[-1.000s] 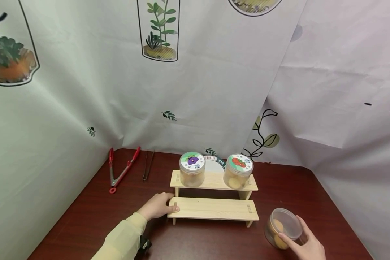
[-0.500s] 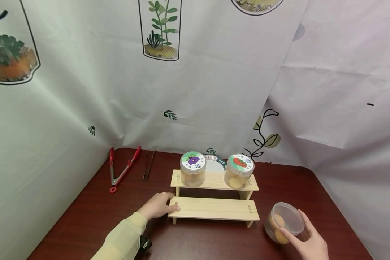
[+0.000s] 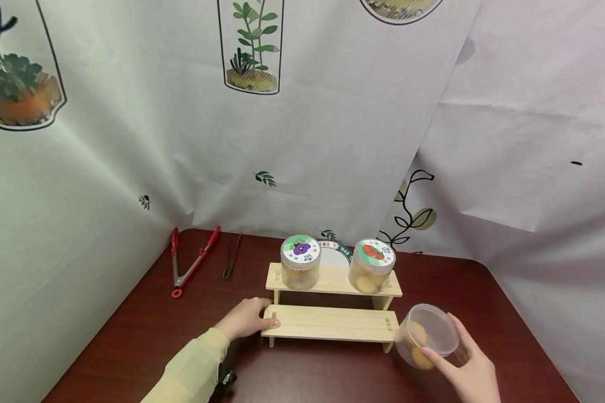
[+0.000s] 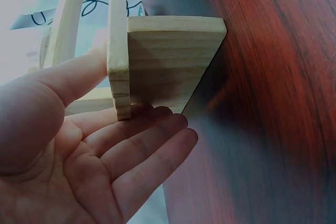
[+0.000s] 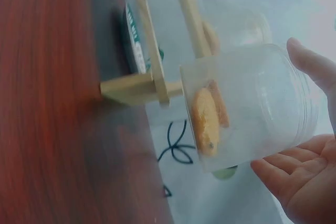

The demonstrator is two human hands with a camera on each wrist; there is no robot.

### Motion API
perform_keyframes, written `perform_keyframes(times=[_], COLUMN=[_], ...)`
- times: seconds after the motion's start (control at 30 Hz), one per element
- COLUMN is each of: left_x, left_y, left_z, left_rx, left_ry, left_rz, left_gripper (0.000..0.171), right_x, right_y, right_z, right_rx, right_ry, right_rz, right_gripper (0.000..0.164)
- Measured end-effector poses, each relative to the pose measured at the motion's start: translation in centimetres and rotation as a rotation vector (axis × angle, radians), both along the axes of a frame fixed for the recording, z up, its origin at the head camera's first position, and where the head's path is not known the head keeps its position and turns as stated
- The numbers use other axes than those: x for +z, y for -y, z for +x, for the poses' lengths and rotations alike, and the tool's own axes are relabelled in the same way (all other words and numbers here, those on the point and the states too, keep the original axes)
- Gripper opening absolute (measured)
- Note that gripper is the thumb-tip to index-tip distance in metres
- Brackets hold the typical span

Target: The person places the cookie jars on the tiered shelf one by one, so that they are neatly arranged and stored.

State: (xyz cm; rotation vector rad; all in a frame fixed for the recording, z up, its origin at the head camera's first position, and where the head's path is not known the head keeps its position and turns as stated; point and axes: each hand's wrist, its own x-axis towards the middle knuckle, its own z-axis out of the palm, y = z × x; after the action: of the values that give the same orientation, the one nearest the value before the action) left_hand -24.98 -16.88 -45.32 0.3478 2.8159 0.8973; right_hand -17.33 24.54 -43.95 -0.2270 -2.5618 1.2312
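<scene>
My right hand (image 3: 466, 361) holds a clear plastic jar (image 3: 433, 336) between thumb and fingers, beside the right end of the lower shelf. Round yellow-brown cookies (image 5: 206, 121) lie at the jar's bottom, and its threaded rim shows no labelled lid. In the right wrist view the jar is off the table, level with the shelf boards. My left hand (image 3: 247, 320) grips the left end of the two-tier wooden stand (image 3: 333, 322), thumb on top of the lower board. In the left wrist view the fingers (image 4: 152, 156) reach under the board, against the stand's leg (image 4: 168, 56).
On the upper tier stand two lidded jars, one with a purple label (image 3: 300, 260) and one with a tomato label (image 3: 372, 263). A round plate (image 3: 333, 254) shows behind them. Red-handled tongs (image 3: 186, 271) and small metal tweezers (image 3: 230, 260) lie at the table's back left.
My right hand has lifted the jar and carried it left, close to the lower shelf's right end. The left hand stays on the stand.
</scene>
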Motion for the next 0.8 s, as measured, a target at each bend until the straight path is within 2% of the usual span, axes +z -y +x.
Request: perform_keyframes(times=[0.53, 0.8], left_x=[-0.3, -0.2], left_y=[0.1, 0.1], left_z=[-0.1, 0.1], left_rx=[-0.001, -0.008], left_ry=[0.019, -0.009], left_rz=[0.008, 0.02], left_gripper=[0.046, 0.049], right_x=[0.6, 0.8], right_y=[4.8, 7.3], right_z=[-1.3, -2.2], right_rx=[0.14, 0.228], right_ry=[-0.065, -0.056], right_rz=[0.005, -0.073], right_gripper=[0.086, 0.085])
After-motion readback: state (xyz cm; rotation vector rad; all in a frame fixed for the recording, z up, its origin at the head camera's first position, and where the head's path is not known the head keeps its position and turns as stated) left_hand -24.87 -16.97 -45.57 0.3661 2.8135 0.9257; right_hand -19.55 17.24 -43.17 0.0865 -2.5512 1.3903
